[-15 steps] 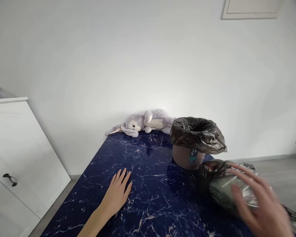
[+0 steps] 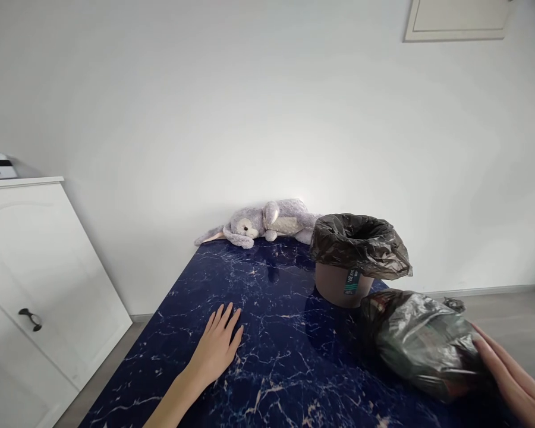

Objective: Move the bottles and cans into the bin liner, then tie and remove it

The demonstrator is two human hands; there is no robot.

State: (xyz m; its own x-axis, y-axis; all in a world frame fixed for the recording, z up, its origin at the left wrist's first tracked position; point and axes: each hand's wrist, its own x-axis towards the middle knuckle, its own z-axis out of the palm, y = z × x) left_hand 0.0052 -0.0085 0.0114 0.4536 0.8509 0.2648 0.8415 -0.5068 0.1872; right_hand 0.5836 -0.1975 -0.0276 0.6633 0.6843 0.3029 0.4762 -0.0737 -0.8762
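My left hand (image 2: 216, 346) lies flat and open on the dark blue marbled table (image 2: 267, 333), fingers together and pointing away from me. My right hand (image 2: 515, 380) is at the lower right edge with fingers stretched out, its fingertips touching the right side of a filled, crumpled black plastic bag (image 2: 421, 342) that lies on the table. Just behind that bag stands a small brown bin (image 2: 343, 284) lined with another black bag (image 2: 361, 244) folded over its rim.
A grey plush rabbit (image 2: 263, 223) lies at the table's far edge against the white wall. A white cabinet (image 2: 31, 285) with a dark handle stands at the left. Grey floor shows to the right of the table.
My right hand has pulled back from on top of the filled bag to its right side, uncovering the bag. The left hand has stayed flat on the table.
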